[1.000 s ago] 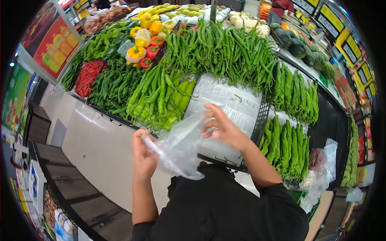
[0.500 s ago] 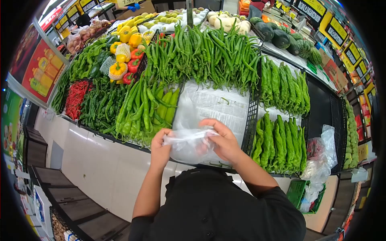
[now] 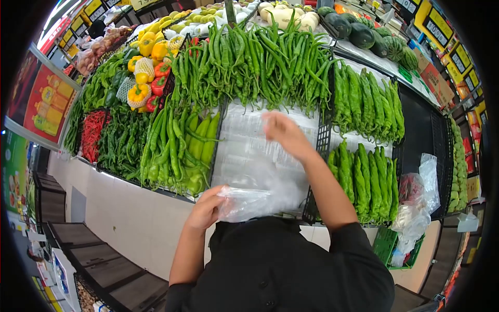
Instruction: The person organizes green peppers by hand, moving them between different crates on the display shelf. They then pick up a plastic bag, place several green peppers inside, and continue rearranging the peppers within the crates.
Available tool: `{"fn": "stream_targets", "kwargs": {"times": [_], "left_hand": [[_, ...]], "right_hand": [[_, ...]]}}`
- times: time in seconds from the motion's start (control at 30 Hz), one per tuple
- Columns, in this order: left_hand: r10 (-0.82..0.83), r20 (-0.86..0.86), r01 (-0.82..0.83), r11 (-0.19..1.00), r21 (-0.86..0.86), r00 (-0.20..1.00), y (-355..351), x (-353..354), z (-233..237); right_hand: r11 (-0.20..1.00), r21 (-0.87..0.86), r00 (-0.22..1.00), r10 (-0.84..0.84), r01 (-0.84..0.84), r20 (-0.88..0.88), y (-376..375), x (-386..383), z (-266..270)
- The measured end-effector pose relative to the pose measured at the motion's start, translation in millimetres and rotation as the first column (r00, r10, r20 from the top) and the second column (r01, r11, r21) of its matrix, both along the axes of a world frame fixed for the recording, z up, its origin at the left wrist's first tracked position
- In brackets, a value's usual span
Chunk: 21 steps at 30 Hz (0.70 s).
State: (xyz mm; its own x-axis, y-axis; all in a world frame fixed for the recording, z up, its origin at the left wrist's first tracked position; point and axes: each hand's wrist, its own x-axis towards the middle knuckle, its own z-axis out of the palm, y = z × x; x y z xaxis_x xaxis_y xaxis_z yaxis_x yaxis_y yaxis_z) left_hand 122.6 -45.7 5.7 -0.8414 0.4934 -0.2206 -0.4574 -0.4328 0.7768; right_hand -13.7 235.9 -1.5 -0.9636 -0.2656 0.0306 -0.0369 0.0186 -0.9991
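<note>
My left hand [image 3: 207, 208] is closed on the edge of a clear plastic bag [image 3: 254, 200], which hangs low in front of my body. Over the paper-lined section of the display [image 3: 241, 138], my right hand [image 3: 285, 134] is off the bag and smeared by motion. Its fingers are too blurred to show whether anything is between them. Just beyond it lies a thick row of long green chili peppers [image 3: 254, 65], their tips hanging toward me.
Wider green peppers [image 3: 176, 151] fill the section on the left, beside red chilies [image 3: 92, 135] and bell peppers [image 3: 138, 93]. Wrinkled green peppers [image 3: 368, 182] stand in rows to the right, behind a black crate wall [image 3: 323, 151]. Plastic bags [image 3: 416, 208] hang over a green basket [image 3: 383, 244].
My right hand has let go of the bag and moved forward over the paper. My left hand has drawn the bag slightly down toward me. The view has shifted a little.
</note>
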Motion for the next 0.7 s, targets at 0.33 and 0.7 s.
{"fn": "stream_targets", "kwargs": {"times": [0.33,0.7], "left_hand": [[0.872,-0.489,-0.948,0.141,0.286,-0.018,-138.7,-46.2,124.6],[0.048,-0.667,-0.668,0.064,-0.741,0.744,-274.4,-207.1,-16.4]], "right_hand": [[0.537,0.763,0.916,-0.046,0.359,-0.398,-114.5,-257.5,83.5],[0.316,0.895,0.945,-0.194,0.314,-0.263,-158.7,-282.6,79.3]]}}
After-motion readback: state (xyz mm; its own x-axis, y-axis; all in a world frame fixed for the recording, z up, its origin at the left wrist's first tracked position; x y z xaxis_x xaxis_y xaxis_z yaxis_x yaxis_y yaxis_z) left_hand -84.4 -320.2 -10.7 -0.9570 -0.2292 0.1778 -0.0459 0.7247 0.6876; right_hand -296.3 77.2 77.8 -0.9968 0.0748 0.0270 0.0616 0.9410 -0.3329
